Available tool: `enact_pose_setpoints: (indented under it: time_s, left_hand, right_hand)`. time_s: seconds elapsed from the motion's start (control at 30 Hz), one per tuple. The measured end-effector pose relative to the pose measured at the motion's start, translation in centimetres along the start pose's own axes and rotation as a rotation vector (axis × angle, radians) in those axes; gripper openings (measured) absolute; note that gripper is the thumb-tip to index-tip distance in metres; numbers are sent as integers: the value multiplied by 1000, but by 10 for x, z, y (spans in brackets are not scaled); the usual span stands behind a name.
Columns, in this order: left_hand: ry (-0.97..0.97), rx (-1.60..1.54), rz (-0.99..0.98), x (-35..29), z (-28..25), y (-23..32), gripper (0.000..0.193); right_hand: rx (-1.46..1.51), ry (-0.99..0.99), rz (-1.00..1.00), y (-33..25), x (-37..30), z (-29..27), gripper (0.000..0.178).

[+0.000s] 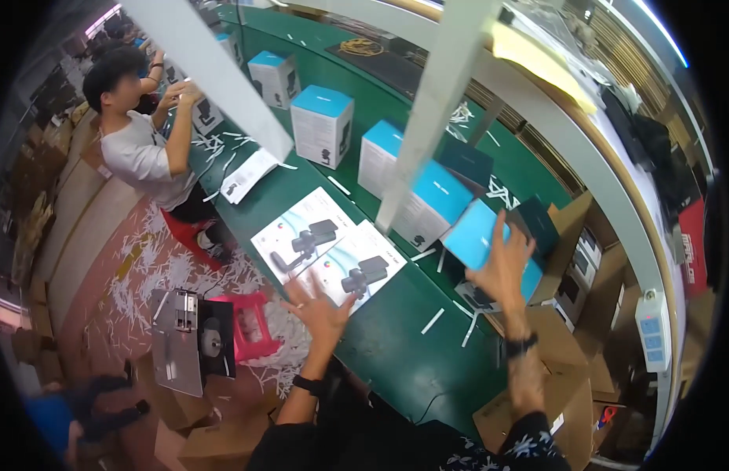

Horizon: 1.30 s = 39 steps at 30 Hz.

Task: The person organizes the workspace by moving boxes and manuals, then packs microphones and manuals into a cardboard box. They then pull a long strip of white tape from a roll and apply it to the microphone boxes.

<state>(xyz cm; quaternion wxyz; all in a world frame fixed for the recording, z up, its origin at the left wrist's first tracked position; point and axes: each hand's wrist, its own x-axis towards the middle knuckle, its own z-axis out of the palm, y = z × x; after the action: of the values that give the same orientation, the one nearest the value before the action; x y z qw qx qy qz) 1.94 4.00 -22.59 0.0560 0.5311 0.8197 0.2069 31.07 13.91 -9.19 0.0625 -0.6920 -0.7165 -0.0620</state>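
Two white printed boxes, a left one [292, 226] and a right one [386, 250], lie side by side on the green table, each with a picture of a black device on its face. My left hand [319, 312] is open at their near edge, fingers spread, holding nothing; I cannot tell if it touches them. Over a blue-topped box [468, 234] on the right, my right hand [503, 271] has its fingers spread, with contact unclear. Beyond it stand more blue-topped white boxes, among them a middle one [440, 192] and a farther one [323, 125].
White posts [436, 102] rise across the green table [396, 345]. Open cardboard cartons [568, 345] stand at the right, below a power strip [653, 330]. A person in a white shirt [144, 157] sits at the left. Paper strips lie around a pink stool [253, 326].
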Motion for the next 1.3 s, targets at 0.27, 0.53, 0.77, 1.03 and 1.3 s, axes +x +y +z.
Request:
enact_pose_setpoints:
  time_s: [0.27, 0.53, 0.77, 1.03, 1.3]
  left_hand:
    - [-307, -1055, -338, -20, -38, -41, 114]
    - [-329, -1566, -424, 80, -85, -112, 58]
    - [-236, -1825, -634, 150, -51, -164, 64]
    - [-291, -1243, -306, 92, -8, -146, 68]
    - [-404, -1725, -582, 140, -18, -142, 60]
  right_hand:
    - [42, 2, -191, -108, -127, -119, 114]
    - [387, -233, -596, -267, -119, -43, 92]
    - [614, 121, -207, -271, 19, 46, 93]
    - [609, 372, -406, -299, 78, 84, 48]
    - [380, 74, 96, -62, 70, 45, 119]
